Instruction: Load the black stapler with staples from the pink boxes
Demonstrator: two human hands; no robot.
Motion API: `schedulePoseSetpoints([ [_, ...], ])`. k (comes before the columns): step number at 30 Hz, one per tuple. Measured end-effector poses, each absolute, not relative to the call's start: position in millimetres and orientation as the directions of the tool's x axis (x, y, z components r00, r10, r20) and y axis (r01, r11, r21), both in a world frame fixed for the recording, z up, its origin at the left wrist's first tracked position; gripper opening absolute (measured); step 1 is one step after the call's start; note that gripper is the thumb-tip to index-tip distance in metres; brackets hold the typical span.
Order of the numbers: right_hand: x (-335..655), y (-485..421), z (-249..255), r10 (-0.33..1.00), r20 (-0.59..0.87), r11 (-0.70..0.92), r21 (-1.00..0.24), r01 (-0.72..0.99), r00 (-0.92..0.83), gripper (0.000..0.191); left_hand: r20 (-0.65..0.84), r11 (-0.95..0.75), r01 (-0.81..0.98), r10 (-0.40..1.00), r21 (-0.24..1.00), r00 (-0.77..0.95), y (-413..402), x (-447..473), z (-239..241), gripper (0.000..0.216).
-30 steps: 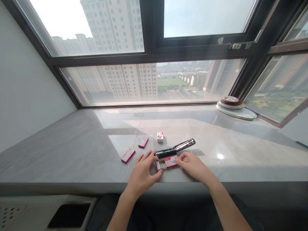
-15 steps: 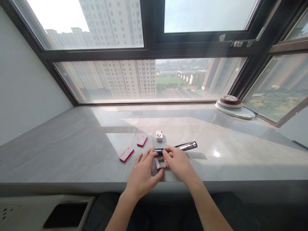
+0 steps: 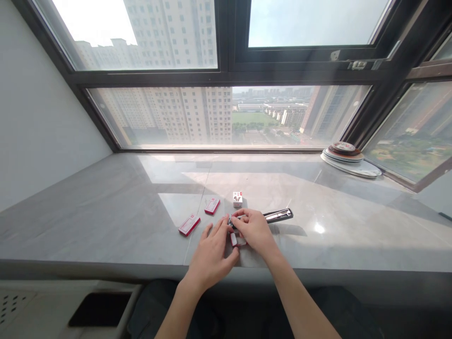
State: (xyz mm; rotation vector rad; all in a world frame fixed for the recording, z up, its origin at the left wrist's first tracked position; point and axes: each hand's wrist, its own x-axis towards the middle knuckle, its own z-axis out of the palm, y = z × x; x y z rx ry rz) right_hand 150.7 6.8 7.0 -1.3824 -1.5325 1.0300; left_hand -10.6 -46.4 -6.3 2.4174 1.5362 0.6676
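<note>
A long black stapler (image 3: 279,215) lies opened out across the sill, its metal rail showing at the right end. My left hand (image 3: 213,247) steadies the stapler's left end with its fingertips; its thumb is spread away, beside a small opened red-and-white box (image 3: 233,239). My right hand (image 3: 254,230) is closed in a pinch over the same end, thumb and forefinger together on the stapler. Whether a small piece sits between those fingers is hidden. The opened box lies just below the stapler, partly covered by both hands.
Two flat red-and-white boxes, a nearer one (image 3: 189,224) and a farther one (image 3: 212,205), lie left of my hands. Behind the stapler stands a small white box (image 3: 238,199). Stacked plates (image 3: 348,160) occupy the far right corner by the window. The sill's front edge (image 3: 141,264) runs below my wrists.
My right hand has slid left along the stapler to its left end, covering more of it. My left hand stays at that end. The view has shifted slightly.
</note>
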Motion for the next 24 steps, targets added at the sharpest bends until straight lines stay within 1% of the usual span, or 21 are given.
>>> schedulePoseSetpoints([
  [3, 147, 6, 16, 0.988, 0.121, 0.149, -0.915, 0.375, -0.096, 0.022, 0.269, -0.438, 0.796, 0.896, 0.417, 0.353, -45, -11, -5, 0.053],
  [6, 152, -1, 27, 0.968, 0.197, 0.247, -0.854, 0.458, -0.155, 0.018, 0.273, -0.435, 0.788, 0.898, 0.435, 0.344, -44, -11, -6, 0.054],
  [9, 164, -12, 33, 0.939, 0.176, 0.324, -0.741, 0.588, -0.296, 0.012, 0.27, -0.424, 0.787, 0.903, 0.447, 0.334, -42, -12, -8, 0.056],
  [11, 173, -21, 32, 0.927, 0.142, 0.347, -0.677, 0.649, -0.348, 0.011, 0.266, -0.417, 0.787, 0.907, 0.455, 0.327, -42, -13, -9, 0.051],
  [12, 178, -25, 31, 0.924, 0.128, 0.349, -0.664, 0.661, -0.36, 0.011, 0.264, -0.416, 0.784, 0.908, 0.461, 0.326, -42, -14, -8, 0.045],
  [15, 197, -34, 25, 0.938, 0.091, 0.298, -0.701, 0.648, -0.334, 0.012, 0.257, -0.416, 0.76, 0.909, 0.499, 0.329, -43, -17, -6, 0.036],
  [17, 213, -37, 19, 0.973, 0.077, 0.205, -0.713, 0.67, -0.216, 0.019, 0.266, -0.4, 0.743, 0.916, 0.536, 0.3, -44, -18, -4, 0.034],
  [19, 229, -37, 14, 0.996, 0.053, 0.091, -0.682, 0.726, -0.075, 0.027, 0.281, -0.354, 0.743, 0.932, 0.567, 0.23, -44, -16, -3, 0.023],
  [20, 234, -37, 11, 0.999, 0.035, 0.053, -0.663, 0.747, -0.04, 0.029, 0.287, -0.329, 0.753, 0.938, 0.569, 0.192, -44, -14, -3, 0.017],
  [21, 238, -36, 9, 0.999, 0.015, 0.039, -0.651, 0.758, -0.038, 0.031, 0.293, -0.31, 0.77, 0.942, 0.558, 0.166, -43, -11, -4, 0.018],
  [22, 239, -35, 7, 0.998, -0.001, 0.049, -0.648, 0.76, -0.064, 0.031, 0.298, -0.299, 0.791, 0.942, 0.533, 0.155, -42, -8, -4, 0.024],
  [24, 235, -33, 4, 0.991, 0.005, 0.104, -0.657, 0.747, -0.134, 0.032, 0.314, -0.3, 0.833, 0.935, 0.464, 0.162, -40, 0, -6, 0.034],
])
